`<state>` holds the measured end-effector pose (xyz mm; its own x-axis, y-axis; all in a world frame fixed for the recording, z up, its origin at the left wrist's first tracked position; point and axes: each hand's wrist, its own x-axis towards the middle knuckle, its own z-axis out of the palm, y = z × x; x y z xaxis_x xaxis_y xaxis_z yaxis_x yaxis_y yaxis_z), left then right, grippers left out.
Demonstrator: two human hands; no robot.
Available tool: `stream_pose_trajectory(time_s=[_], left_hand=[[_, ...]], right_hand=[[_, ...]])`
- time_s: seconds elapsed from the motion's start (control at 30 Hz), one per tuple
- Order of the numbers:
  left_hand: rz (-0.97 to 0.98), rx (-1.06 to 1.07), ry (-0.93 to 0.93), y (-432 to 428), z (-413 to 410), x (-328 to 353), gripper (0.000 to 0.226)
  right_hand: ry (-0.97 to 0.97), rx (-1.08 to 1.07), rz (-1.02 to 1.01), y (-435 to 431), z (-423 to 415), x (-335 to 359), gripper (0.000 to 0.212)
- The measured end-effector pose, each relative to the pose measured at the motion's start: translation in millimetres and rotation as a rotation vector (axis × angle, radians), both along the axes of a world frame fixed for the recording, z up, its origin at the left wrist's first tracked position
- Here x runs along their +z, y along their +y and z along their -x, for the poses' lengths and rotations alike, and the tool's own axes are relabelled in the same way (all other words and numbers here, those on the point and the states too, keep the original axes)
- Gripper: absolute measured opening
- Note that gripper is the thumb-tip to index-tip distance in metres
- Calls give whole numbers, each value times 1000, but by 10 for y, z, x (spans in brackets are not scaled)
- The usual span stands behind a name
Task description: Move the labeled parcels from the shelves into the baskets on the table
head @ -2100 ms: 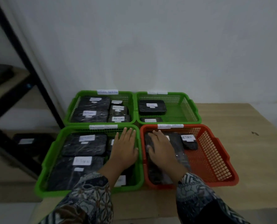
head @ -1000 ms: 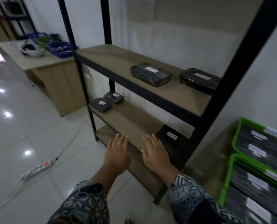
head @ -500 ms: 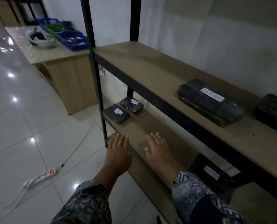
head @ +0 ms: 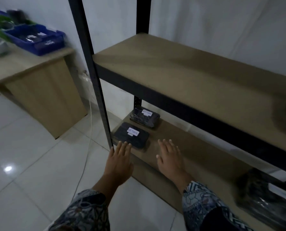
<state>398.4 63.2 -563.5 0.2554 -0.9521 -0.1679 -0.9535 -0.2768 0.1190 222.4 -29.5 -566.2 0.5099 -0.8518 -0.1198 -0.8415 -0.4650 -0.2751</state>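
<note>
Moved since half a second ago: both hands have reached forward to the left end of the lower shelf (head: 197, 147). The left hand (head: 118, 161), then well short of the two small parcels, now has its fingertips at the near parcel (head: 131, 135).
Left hand pose: palm down, forearm stretched out from a patterned sleeve (head: 82, 212), fingers straight and side by side.
Left grip: apart and flat, closed round nothing. The fingertips overlap the parcel's near edge in the head view; whether they touch it cannot be told.
Right hand (head: 169, 160) pose: palm down over bare board, fingers straight and slightly fanned, thumb out toward the left hand.
Right grip: apart, holding nothing.
Near parcel: dark and flat with a white label reading RETURN, lying on the lower shelf directly ahead of the left fingertips and ahead-left of the right hand.
Far parcel (head: 144, 117): dark, with a white label, further ahead of both hands, just beyond the near parcel and apart from it.
Front post (head: 92, 72): black upright, its foot just ahead of the left little finger.
Upper shelf (head: 180, 67): above both hands.
Blurred parcel (head: 262, 194): on the lower shelf, well to the right of the right wrist.
Side tabletop (head: 22, 64): far left of the left hand, carrying a blue basket (head: 37, 40).
Floor (head: 30, 164): white tiles under the left forearm, crossed by a white cable (head: 87, 147).
</note>
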Motion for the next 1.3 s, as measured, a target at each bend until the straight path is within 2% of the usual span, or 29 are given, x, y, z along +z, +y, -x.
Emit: stream_pose_trajectory(time_s=[0.3,0.5,0.57,0.67,0.73,0.87,1.0,1.2,1.3], left_hand=[[44,-25,24,-399,-600,-863,69],[112,-11,46,-541,-813,-1527,70],[139,-12,43,-571,-894,-1707,71],[214,-29,58,-596,-972,-1937,72],[262,-43,61,-617,-991,-2051,71],[323,-69,79,-712,-962,-2163,67],[350,-93,112,-908,-896,-2179,64],[336,-167,105,-1104,-818,-2226,63],[347,-188,111,-1119,-839,-2262,61]], right_hand=[[-50,-105,-39,-284,-630,-862,58],[-27,-140,11,-629,-903,-1368,64],[-51,-179,10,-768,-973,-1471,72],[-118,-243,-43,-910,-1039,-1616,97],[-170,-271,-56,-956,-1041,-1689,106],[-360,-356,-51,-978,-891,-1748,95],[-608,-460,-163,-955,-643,-1792,90],[-781,-515,-186,-955,-401,-1856,105],[-793,-517,-184,-968,-318,-1846,114]])
